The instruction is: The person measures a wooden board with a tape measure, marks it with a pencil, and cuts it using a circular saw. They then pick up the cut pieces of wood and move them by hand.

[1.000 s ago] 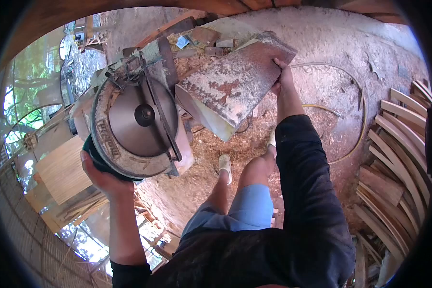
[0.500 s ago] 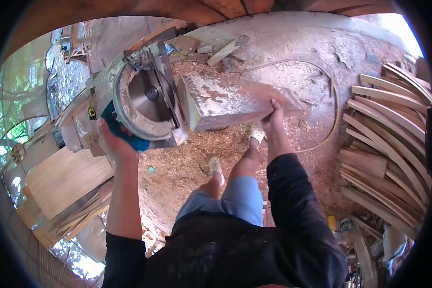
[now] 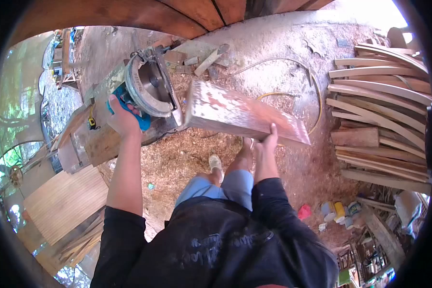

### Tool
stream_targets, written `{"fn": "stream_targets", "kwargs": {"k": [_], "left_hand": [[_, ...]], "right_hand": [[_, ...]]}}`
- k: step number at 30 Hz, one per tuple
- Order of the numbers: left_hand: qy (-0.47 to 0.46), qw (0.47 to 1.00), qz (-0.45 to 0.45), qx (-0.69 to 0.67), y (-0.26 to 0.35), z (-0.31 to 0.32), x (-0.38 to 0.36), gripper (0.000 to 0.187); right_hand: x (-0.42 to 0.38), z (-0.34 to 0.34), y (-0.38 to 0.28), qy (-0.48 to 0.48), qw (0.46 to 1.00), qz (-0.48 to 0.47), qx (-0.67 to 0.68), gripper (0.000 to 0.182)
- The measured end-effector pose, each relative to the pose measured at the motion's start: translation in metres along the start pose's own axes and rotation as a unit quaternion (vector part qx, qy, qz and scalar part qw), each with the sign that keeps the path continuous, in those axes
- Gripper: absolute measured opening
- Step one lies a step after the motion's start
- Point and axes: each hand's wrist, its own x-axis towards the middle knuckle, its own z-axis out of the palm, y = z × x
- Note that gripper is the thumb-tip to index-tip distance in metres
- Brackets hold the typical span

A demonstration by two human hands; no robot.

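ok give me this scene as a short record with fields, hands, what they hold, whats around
left hand: left hand grips the blue handle of the circular saw, blade side facing the camera
right hand: right hand holds the near edge of the wooden board, lifted off the ground
saw and board: side by side, the saw's plate at the board's left end; contact unclear
ground: sawdust underfoot, yellow cable looping behind
right side: stack of curved wood strips
lower right: small containers on the floor
lower left: flat plywood sheet

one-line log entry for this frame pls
left hand: grips teal-bodied circular saw | right hand: holds paint-stained wooden plank near end | floor: sawdust
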Motion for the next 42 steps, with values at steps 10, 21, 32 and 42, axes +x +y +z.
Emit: {"fn": "stream_targets", "kwargs": {"k": [10, 21, 32, 42], "left_hand": [[-0.036, 0.999, 0.011, 0.03, 0.002, -0.004, 0.0, 0.041], [-0.096, 0.994, -0.048, -0.038, -0.019, -0.031, -0.027, 0.039], [-0.351, 0.928, -0.041, 0.119, -0.035, -0.057, 0.008, 0.072], [-0.26, 0.907, 0.256, 0.209, -0.088, -0.035, 0.004, 0.063]], "right_hand": [[0.012, -0.118, -0.195, 0.068, 0.959, -0.219, -0.167, 0.05], [-0.084, -0.213, -0.168, 0.157, 0.933, -0.307, -0.102, 0.044], [-0.164, -0.283, 0.005, 0.217, 0.916, -0.334, 0.042, 0.048], [-0.151, -0.357, 0.098, 0.254, 0.9, -0.303, 0.183, 0.049]]}}
